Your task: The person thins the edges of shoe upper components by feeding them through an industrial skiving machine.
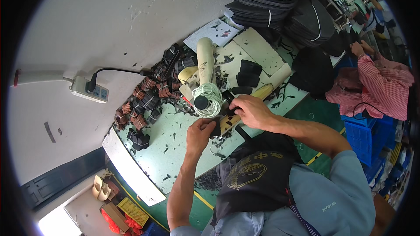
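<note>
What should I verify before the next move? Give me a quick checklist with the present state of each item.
1. Left hand has hold of its piece: ok, the fingers pinch a small dark piece at the machine's near edge.
2. Right hand has a secure grip: cannot tell, its fingertips meet dark material, but the contact is unclear.
3. Table free of scraps: not ok, black scraps lie scattered over it.
4. Plug seated in the power strip: ok, it looks pushed in.
5. Machine at a standstill: cannot tell from one still picture.
6. Co-worker's hands apart from the work: ok, well off to the right.
</note>
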Demonstrator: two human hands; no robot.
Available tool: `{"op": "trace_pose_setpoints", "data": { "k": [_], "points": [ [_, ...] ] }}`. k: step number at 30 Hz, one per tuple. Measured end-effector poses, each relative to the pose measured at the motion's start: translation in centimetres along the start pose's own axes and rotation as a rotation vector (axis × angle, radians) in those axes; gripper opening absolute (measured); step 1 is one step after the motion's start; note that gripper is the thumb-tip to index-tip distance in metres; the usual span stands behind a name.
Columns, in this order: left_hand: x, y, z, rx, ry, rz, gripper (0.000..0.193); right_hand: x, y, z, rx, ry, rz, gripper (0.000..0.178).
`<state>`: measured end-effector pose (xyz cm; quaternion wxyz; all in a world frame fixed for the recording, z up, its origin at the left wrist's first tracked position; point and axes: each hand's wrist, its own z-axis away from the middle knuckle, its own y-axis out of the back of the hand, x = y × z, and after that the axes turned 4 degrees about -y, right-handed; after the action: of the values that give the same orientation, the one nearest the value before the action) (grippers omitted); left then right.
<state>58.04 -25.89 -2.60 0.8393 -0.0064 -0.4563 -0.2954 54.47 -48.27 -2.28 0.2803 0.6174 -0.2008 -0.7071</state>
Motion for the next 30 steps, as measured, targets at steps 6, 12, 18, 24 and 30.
{"op": "trace_pose_setpoints", "data": {
  "k": [6, 12, 18, 24, 30],
  "points": [
    [0.9, -1.3, -0.5, 0.136, -0.082, -0.113, 0.031, -0.5, 0.0, -0.2, -0.068, 0.056, -0.048, 0.011],
    [0.6, -1.7, -1.6, 0.075, -0.030, -0.206, 0.038, -0.9, -0.8, -0.6, 0.005, 0.074, 0.040, 0.011],
    [0.3, 0.0, 1.0, -0.043, -0.095, 0.296, 0.031, -0.4, -0.1, 0.4, 0.112, 0.074, 0.072, 0.013],
    [1.1, -0.5, 0.3, 0.071, 0.035, -0.003, 0.030, -0.2, 0.1, 0.0, -0.054, 0.057, 0.006, 0.012],
    [1.4, -1.9, -1.0, 0.096, -0.107, -0.240, 0.028, -1.1, -0.2, -0.3, 0.005, 0.079, 0.082, 0.013]
  ]
}}
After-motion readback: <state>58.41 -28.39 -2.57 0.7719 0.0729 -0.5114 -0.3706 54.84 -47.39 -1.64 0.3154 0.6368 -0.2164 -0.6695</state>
